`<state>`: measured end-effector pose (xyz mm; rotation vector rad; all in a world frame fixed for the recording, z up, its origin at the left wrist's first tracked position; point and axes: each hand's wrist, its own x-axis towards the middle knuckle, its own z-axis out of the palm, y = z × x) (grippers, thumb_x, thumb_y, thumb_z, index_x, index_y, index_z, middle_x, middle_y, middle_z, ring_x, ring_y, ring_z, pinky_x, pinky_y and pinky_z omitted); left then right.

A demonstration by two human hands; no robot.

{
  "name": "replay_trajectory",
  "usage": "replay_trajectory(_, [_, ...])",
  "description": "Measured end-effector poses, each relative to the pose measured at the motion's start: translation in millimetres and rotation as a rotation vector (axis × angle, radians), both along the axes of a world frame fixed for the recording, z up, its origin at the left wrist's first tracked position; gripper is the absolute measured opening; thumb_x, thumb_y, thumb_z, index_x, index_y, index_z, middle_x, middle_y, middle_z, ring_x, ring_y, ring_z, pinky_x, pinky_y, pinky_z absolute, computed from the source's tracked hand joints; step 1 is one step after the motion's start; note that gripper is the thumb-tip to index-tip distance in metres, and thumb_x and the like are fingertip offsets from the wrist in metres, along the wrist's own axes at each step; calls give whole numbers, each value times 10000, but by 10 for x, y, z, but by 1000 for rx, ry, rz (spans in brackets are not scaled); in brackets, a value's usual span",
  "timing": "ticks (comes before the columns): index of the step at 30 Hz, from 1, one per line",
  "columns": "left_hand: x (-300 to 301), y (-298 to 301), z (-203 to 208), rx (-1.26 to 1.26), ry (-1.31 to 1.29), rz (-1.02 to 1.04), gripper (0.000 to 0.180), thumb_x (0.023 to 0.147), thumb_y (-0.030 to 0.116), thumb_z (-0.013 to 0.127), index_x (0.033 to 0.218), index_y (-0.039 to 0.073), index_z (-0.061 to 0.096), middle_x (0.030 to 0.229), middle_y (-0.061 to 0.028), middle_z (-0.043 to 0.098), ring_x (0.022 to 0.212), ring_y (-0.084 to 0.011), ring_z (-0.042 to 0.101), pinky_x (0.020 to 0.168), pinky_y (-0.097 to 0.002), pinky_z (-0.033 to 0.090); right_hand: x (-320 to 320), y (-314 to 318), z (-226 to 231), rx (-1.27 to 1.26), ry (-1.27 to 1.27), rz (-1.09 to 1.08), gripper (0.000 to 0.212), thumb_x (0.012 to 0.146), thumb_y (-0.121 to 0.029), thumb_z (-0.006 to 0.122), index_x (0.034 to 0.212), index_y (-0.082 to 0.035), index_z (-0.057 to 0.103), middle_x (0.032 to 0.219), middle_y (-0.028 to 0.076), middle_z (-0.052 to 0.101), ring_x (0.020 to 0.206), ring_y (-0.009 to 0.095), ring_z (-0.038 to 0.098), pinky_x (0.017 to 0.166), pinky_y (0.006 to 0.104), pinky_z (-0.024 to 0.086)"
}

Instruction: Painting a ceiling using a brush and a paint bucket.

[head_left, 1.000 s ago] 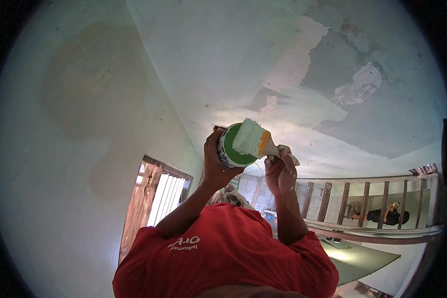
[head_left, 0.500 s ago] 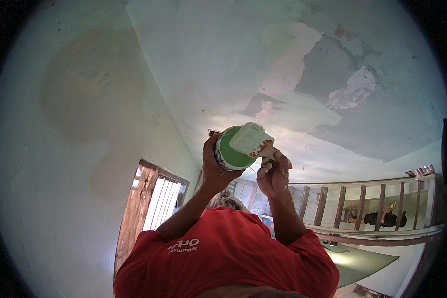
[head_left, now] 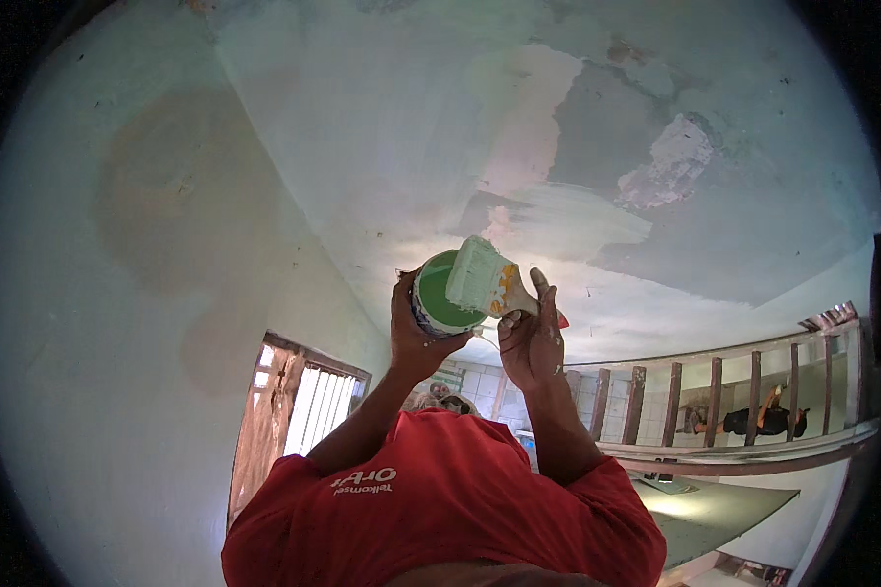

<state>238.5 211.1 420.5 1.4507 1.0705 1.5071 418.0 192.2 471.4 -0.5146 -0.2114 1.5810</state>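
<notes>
My left hand (head_left: 416, 338) is wrapped round the side of a small round paint tub (head_left: 424, 317), thumb along its lower edge. Green shows inside the tub, whose mouth is turned toward the view. In my right hand (head_left: 533, 344) is a wide paintbrush (head_left: 480, 277), gripped by its handle. Pale, wet-looking paint coats the bristles, and orange marks show on the ferrule. The brush head overlaps the right part of the tub's mouth; whether it touches the rim I cannot tell. My right index finger points upward along the handle.
A pale green wall (head_left: 382, 108) spreads above, with grey patches (head_left: 607, 137) and a rough whitish patch (head_left: 671, 161). A barred window (head_left: 321, 401) stands at lower left. At right runs a slatted railing (head_left: 715, 401), beyond which another person (head_left: 768, 421) is seen.
The brush has turned so its ferrule and handle show more fully, and my right fingers have shifted on the handle. Tub and brush sit slightly further left. The person beyond the railing has moved an arm.
</notes>
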Motion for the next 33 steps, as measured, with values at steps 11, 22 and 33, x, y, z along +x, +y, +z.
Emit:
replay_trajectory(11, [45,18,39,11,7,-113,1040,622,111,925,1450,8,305,1337,-158,502,1234,-268,551,1041,-407,478,250,128,12,221,481,106,268,1042,-241,567,1173,-18,640,1045,149,698,848,159,729,798,285,650])
replay_trajectory(22, [-158,-95,94,-13,85,-77,1034,603,89,942,1423,34,315,1320,-157,535,1215,-271,580,1021,-418,502,222,416,488,122,339,4,508,943,-610,597,978,-104,570,710,-43,583,592,31,580,551,167,539])
replay_trajectory(33, [-668,-380,-145,-89,17,13,1043,588,72,938,1440,46,337,1321,-140,517,1212,-277,552,1015,-433,496,1488,919,1244,477,-513,-1169,299,992,-221,682,1152,15,593,1037,105,651,909,184,655,780,318,596])
